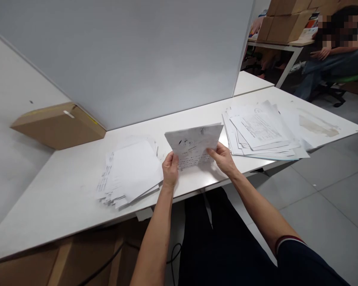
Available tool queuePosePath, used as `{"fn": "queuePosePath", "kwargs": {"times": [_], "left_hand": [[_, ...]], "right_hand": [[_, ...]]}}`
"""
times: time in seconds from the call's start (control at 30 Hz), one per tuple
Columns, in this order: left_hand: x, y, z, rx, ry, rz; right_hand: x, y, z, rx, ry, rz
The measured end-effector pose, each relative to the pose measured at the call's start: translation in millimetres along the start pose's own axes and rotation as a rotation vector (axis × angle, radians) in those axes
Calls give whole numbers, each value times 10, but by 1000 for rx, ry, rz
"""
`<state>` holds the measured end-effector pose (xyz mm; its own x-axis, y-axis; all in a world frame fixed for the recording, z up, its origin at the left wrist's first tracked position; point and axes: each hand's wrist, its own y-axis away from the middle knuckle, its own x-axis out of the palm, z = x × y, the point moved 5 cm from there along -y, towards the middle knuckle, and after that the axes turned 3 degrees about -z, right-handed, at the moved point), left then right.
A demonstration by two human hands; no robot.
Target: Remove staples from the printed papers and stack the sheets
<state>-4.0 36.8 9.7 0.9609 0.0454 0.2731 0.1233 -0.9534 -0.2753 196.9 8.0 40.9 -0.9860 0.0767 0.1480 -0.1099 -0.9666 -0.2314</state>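
Both my hands hold one printed sheet of paper (193, 145) up above the front edge of the white table (62, 186). My left hand (170, 169) grips its lower left corner. My right hand (223, 158) pinches its lower right edge. A messy pile of mostly blank-side-up sheets (131, 171) lies on the table just left of my left hand. A second, fanned stack of printed sheets (262, 131) lies to the right of my right hand.
A tall white partition (131, 55) stands behind the table. A flat cardboard box (58, 125) rests at the back left. At the far right another person (334, 59) sits on a chair beside a table loaded with cardboard boxes (286, 20). Grey tiled floor lies to the right.
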Motion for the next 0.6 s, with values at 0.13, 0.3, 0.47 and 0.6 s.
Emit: {"fn": "queuePosePath", "kwargs": {"times": [0.13, 0.3, 0.47, 0.6], "left_hand": [[16, 10, -4, 31, -96, 44], [-50, 9, 48, -21, -103, -46], [-37, 0, 66, -21, -50, -45], [-31, -3, 82, -39, -13, -54]], "right_hand": [[33, 32, -69, 13, -6, 46], [45, 10, -46, -3, 69, 26], [47, 22, 72, -51, 193, 13], [67, 41, 93, -84, 268, 4]]}}
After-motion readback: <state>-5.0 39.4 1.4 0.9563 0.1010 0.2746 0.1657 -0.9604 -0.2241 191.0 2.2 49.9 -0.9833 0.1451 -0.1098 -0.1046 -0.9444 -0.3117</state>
